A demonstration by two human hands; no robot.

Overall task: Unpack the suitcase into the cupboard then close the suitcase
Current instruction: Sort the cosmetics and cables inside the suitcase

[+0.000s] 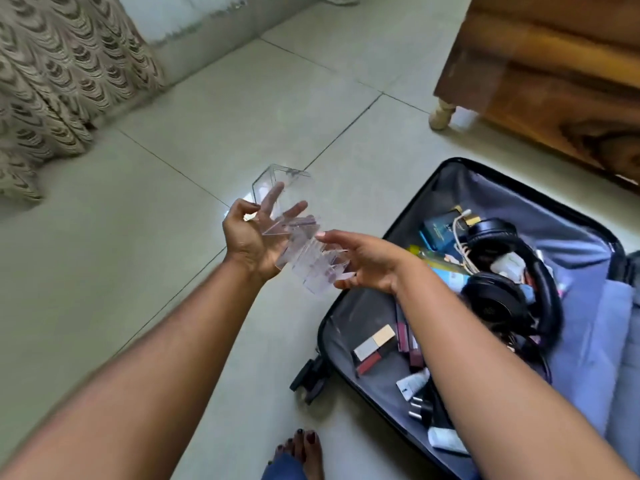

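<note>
A clear acrylic organiser [294, 233] with several compartments is held above the floor tiles. My left hand [251, 239] grips its left side, fingers showing through the plastic. My right hand [360, 261] touches its right end with spread fingers. The black suitcase [346, 327] lies open on the floor at the right, with grey lining. Inside it are black headphones [502, 292], a blue box [438, 230], a white cable [459, 237], lipsticks [408, 344], a small palette [374, 346], tubes and a plug.
A wooden cabinet [554, 74] on short legs stands at the upper right, close behind the suitcase. A patterned curtain [59, 77] hangs at the upper left. My bare foot [301, 452] is on the tiles by the suitcase's near corner.
</note>
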